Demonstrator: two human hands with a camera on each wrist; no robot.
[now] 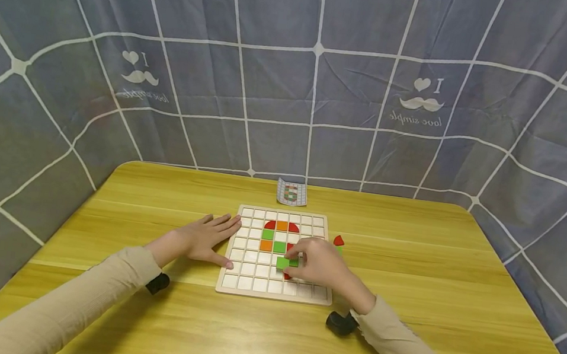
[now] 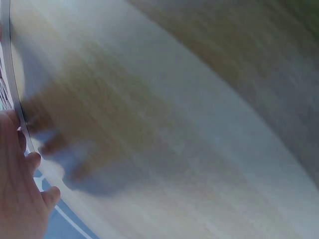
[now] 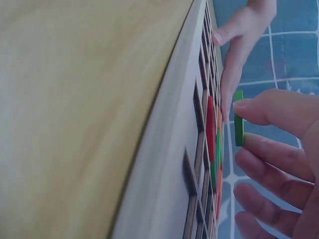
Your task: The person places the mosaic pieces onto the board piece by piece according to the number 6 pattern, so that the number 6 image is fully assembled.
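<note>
My right hand (image 1: 320, 262) pinches a green square tile (image 3: 239, 119) between thumb and fingers, held just over the lower middle of a white gridded board (image 1: 273, 296). Spread flat, my left hand (image 1: 208, 239) rests at the board's left edge, its fingertips and thumb at the rim. Tiles set in the grid include an orange square (image 1: 282, 226) between two rounded red pieces, a green square (image 1: 267, 235), another orange one (image 1: 266, 246) and a green one (image 1: 279, 247). Red and green pieces farther right are partly hidden by my right hand.
A small printed card (image 1: 292, 195) with a coloured grid pattern lies behind the board. Right of the board, a loose red piece (image 1: 339, 240) lies by a green one, partly covered by the hand. A grey checked curtain (image 1: 274, 80) surrounds the wooden table (image 1: 414, 248).
</note>
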